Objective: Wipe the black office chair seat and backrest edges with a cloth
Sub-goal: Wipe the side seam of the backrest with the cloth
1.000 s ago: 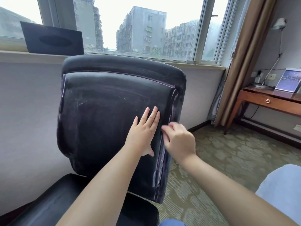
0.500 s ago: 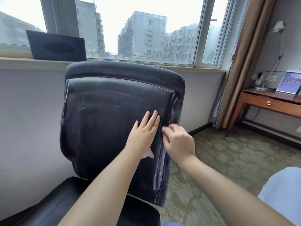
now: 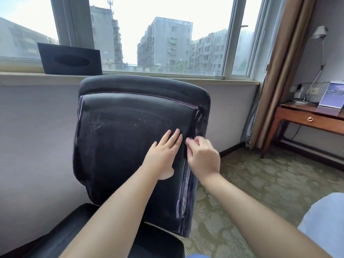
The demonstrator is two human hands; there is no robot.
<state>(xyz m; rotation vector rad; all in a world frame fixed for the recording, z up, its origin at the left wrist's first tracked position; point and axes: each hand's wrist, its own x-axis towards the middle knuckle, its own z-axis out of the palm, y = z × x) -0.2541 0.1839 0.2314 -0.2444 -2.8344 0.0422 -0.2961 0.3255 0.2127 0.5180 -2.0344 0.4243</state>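
Two bare hands at the right edge of the black chair's backrest

The backrest (image 3: 130,138) stands upright before the window sill, above the seat (image 3: 78,237). The left hand (image 3: 163,153) lies flat on it, fingers straight, holding nothing. Just beside it, the right hand (image 3: 202,155) has its fingers curled at the backrest's right seam; the grip is closed, but whether it holds a cloth cannot be told
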